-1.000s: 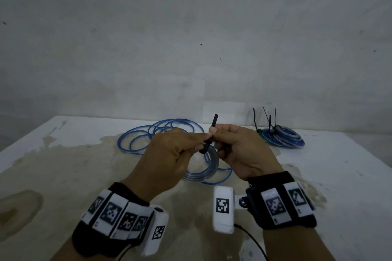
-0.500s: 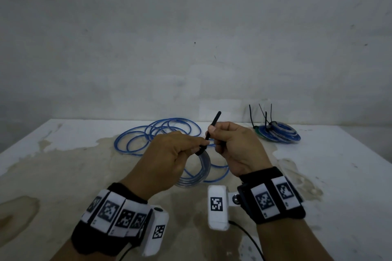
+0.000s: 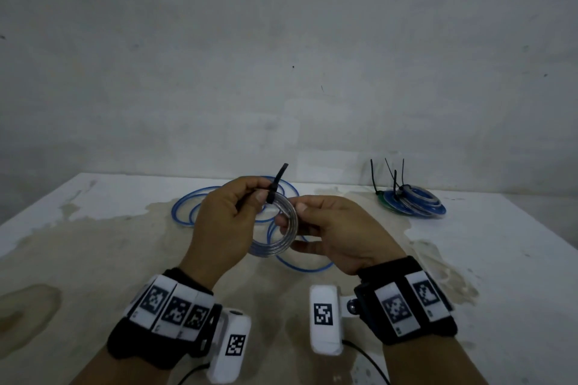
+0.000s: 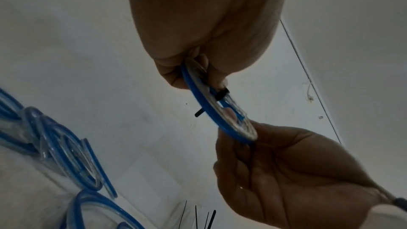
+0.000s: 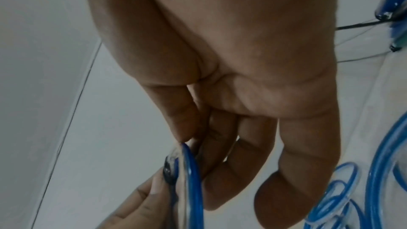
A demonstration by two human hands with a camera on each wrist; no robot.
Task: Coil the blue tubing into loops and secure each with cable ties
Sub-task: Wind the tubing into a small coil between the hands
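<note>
A small coil of blue tubing [image 3: 283, 239] is held up above the table between both hands. A black cable tie [image 3: 276, 181] is wrapped round its top, tail pointing up. My left hand [image 3: 259, 197] pinches the coil at the tie, thumb against the tie's head. My right hand [image 3: 297, 216] pinches the coil's right side between thumb and fingers. In the left wrist view the coil [image 4: 209, 109] runs edge-on from my left hand [image 4: 198, 76] to my right hand [image 4: 275, 163], with the tie [image 4: 221, 94] across it. The right wrist view shows the coil [image 5: 190, 166] at my thumb tip.
Loose blue tubing [image 3: 187, 209] lies in rings on the stained white table [image 3: 469, 259] behind and under the hands. At the back right lies a stack of tied coils [image 3: 413, 203] with black tie tails sticking up. A grey wall stands behind the table.
My right hand let go of the tie's tail and moved down to the coil's right side. The coil now sits higher, and the tail stands free above my left hand.
</note>
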